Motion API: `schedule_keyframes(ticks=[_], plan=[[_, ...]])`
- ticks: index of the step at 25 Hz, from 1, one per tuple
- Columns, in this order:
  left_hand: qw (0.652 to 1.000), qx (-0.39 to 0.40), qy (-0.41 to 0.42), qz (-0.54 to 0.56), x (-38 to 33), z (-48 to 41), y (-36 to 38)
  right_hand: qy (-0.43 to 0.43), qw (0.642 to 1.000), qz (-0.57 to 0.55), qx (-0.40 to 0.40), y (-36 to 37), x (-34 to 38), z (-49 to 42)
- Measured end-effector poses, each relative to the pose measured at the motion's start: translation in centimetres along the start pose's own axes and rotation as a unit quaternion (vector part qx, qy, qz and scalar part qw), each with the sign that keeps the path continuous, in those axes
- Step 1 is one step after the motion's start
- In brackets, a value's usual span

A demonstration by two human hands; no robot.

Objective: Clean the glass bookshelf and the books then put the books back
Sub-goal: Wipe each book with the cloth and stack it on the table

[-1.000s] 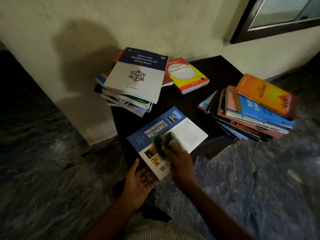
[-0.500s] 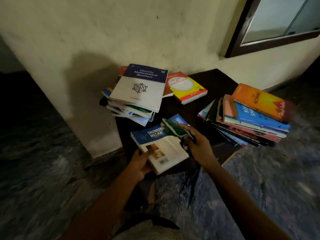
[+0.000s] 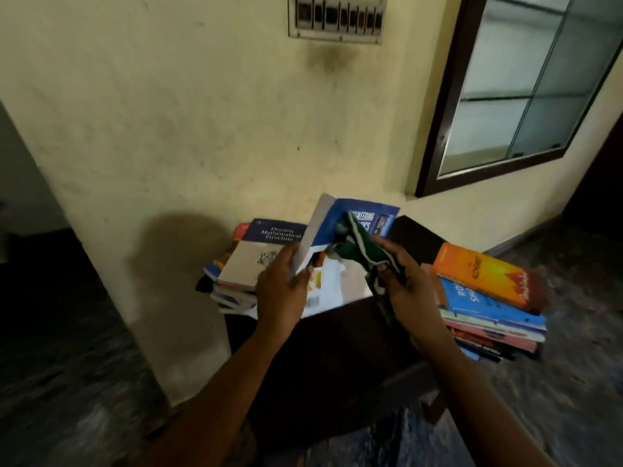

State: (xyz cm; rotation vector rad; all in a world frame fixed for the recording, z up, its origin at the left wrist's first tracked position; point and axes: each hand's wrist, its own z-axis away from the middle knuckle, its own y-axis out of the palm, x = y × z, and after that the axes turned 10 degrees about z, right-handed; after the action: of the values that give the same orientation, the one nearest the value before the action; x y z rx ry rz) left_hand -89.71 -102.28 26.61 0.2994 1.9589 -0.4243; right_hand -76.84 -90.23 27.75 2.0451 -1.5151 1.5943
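My left hand [image 3: 281, 291] grips the blue and white Engineering Mechanics book [image 3: 340, 254] by its spine edge and holds it tilted up above the dark table [image 3: 337, 348]. My right hand [image 3: 403, 281] holds a dark green cloth [image 3: 357, 251] against the book's cover. A stack topped by the Discrete Mathematical Structure book [image 3: 259, 251] lies behind on the left. Another stack with an orange book [image 3: 485, 274] on top sits at the right.
A yellowish wall [image 3: 202, 129] rises right behind the table, with a switch panel [image 3: 335, 16] high up. A dark-framed glass window [image 3: 526, 89] is at the upper right. Mottled dark floor [image 3: 556, 399] surrounds the table.
The Engineering Mechanics book has been lifted off the table and tilted upright. My left hand has closed on its edge, and the view has swung upward.
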Motion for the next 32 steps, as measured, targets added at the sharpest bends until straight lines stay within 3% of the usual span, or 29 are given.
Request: schedule_keyframes(ticks=[2,4,6,12,15,17,18,19,21,23,24,26,27,29,32], plan=[[0.979,-0.035,0.170,-0.103,-1.2,-2.8,-0.3,-0.010,1.000,-0.007,-0.011,-0.8,0.6,-1.1],[0.931,-0.047,0.307,-0.194,0.5,-6.1,-0.9,-0.003,1.000,-0.002,-0.001,-0.9,0.3,-1.4],[0.886,-0.037,0.377,-0.266,4.3,-8.8,-1.9,0.014,1.000,0.014,0.024,-0.2,-1.0,-1.8],[0.898,0.144,0.284,-0.305,14.4,-7.8,-3.4,0.056,0.992,0.080,0.078,3.3,-4.7,-3.3],[0.854,0.193,0.279,-0.394,15.2,-8.9,-4.6,0.072,0.989,0.082,0.099,4.7,-5.8,-3.2],[0.842,0.216,0.190,-0.457,14.2,-9.1,-4.8,0.071,0.988,0.082,0.108,5.0,-5.9,-3.0],[0.864,0.223,0.119,-0.435,13.1,-8.4,-4.6,0.068,0.989,0.080,0.106,4.7,-5.9,-2.9],[0.899,0.210,0.084,-0.376,11.9,-7.3,-3.8,0.064,0.990,0.079,0.097,4.4,-5.9,-2.9],[0.969,0.158,0.101,-0.161,9.8,-4.1,-1.3,0.065,0.993,0.072,0.071,3.3,-6.0,-2.8],[0.989,0.133,0.026,0.055,8.2,-1.4,2.4,0.084,0.993,0.071,0.043,1.9,-5.8,-2.2],[0.977,0.116,-0.085,0.156,7.8,-1.3,4.4,0.087,0.993,0.078,0.029,1.2,-5.8,-1.9],[0.877,0.097,-0.345,0.321,8.2,-2.4,8.4,0.095,0.990,0.104,-0.004,-0.1,-6.2,-1.3],[0.827,0.088,-0.414,0.369,9.0,-3.5,10.1,0.109,0.988,0.109,-0.015,-0.5,-6.5,-1.1],[0.774,0.066,-0.477,0.411,11.4,-6.1,12.6,0.147,0.983,0.107,-0.022,-1.1,-7.4,-0.7],[0.745,0.034,-0.528,0.406,14.0,-8.9,16.4,0.205,0.972,0.106,-0.037,-1.2,-9.1,-0.4]])
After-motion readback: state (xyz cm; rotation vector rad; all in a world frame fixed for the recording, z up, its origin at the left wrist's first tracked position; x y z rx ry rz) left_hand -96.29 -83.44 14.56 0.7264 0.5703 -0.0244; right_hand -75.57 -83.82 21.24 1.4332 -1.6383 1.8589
